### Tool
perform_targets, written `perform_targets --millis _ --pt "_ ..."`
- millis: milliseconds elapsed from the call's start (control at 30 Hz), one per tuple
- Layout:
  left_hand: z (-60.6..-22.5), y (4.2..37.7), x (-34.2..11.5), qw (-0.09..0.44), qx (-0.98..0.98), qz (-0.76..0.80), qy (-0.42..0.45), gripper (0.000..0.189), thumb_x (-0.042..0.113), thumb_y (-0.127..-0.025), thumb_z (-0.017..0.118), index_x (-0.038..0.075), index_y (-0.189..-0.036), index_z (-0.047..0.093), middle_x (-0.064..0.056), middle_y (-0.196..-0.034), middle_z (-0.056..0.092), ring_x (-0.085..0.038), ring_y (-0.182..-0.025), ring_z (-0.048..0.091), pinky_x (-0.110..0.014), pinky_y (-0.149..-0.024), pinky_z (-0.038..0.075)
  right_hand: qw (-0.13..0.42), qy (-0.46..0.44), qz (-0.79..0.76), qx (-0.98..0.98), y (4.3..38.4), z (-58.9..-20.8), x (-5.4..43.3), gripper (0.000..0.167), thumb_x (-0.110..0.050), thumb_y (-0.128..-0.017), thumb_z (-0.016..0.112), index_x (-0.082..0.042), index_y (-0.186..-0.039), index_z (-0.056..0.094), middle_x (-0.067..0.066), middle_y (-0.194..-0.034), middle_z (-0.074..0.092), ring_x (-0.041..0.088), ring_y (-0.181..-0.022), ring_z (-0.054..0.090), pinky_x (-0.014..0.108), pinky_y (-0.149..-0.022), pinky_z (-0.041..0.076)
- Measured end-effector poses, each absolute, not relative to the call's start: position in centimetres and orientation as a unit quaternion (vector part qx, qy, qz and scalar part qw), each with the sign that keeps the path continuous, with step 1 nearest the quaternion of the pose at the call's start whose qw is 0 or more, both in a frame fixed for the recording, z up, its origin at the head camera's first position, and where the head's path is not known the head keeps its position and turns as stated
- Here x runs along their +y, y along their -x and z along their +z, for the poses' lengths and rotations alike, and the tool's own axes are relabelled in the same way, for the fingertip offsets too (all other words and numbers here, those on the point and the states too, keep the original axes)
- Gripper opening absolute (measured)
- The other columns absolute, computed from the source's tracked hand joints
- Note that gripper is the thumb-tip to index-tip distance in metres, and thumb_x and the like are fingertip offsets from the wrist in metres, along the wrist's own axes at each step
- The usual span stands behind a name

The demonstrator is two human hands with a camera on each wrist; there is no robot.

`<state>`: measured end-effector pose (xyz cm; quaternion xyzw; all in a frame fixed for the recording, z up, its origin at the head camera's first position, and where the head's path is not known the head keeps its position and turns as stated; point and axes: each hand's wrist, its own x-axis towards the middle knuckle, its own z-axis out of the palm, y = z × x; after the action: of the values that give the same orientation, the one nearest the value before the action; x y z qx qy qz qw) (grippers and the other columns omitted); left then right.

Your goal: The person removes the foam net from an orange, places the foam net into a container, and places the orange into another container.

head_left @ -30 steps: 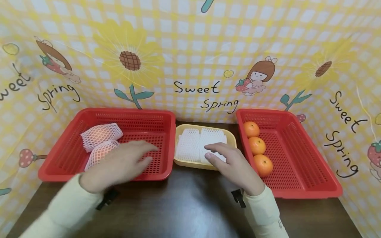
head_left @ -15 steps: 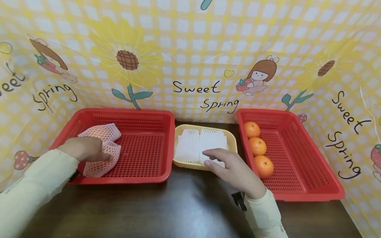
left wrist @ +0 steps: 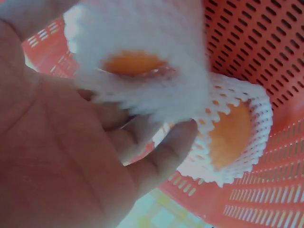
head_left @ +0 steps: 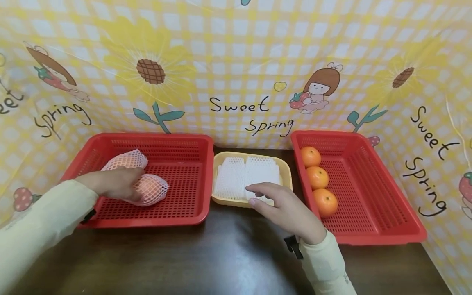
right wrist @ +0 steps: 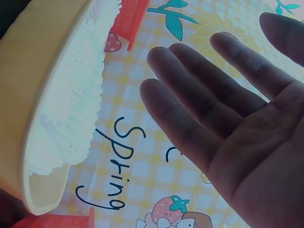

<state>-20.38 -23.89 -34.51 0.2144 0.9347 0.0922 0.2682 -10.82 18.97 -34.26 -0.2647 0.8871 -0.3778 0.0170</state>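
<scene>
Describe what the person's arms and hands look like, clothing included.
Both arms wear long, pale cream sleeves: the left sleeve and the right sleeve, which bears a small dark marking too small to read. The left hand and right hand are ungloved. A black piece shows at each wrist.

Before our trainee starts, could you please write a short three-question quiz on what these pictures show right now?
1. How many bare oranges lie in the right-hand red basket?
2. True or false: the right hand is gripping an orange.
3. Multiple choice: what is wrapped around the fruit that the left hand holds?
A) a paper bag
B) a white foam net
C) a cloth towel

Key:
1. Three.
2. False; its fingers are extended near the yellow tray and hold nothing.
3. B.
</scene>
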Motion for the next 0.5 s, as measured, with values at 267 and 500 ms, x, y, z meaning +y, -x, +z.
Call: perform_targets --millis 267,500 --pt "-34.8 20.6 -21.7 0.3 0.929 0.066 -0.208 0.098 0.051 -0.093 0.066 -0.015 -0.15 0.021 -0.041 -0.141 0.042 -0.054 -0.129 0.045 -0.065 -0.1 0.039 0.005 0.279 -0.377 0.883 11.0 -34.7 19.0 0.033 -0.027 -0.1 0.066 -0.01 -0.129 0.068 0.004 -0.124 0.068 0.023 -0.111 0.064 0.044 -0.098 0.048" --pt "-35.2 21.0 -21.1 0.272 0.931 0.085 -0.229 0.095 0.042 -0.085 0.076 -0.009 -0.149 0.028 -0.034 -0.138 0.049 -0.045 -0.121 0.055 -0.06 -0.095 0.045 0.002 0.275 -0.373 0.886 11.1 -34.8 19.1 0.033 -0.028 -0.1 0.065 -0.011 -0.129 0.068 0.0 -0.125 0.067 0.024 -0.111 0.064 0.043 -0.098 0.048"
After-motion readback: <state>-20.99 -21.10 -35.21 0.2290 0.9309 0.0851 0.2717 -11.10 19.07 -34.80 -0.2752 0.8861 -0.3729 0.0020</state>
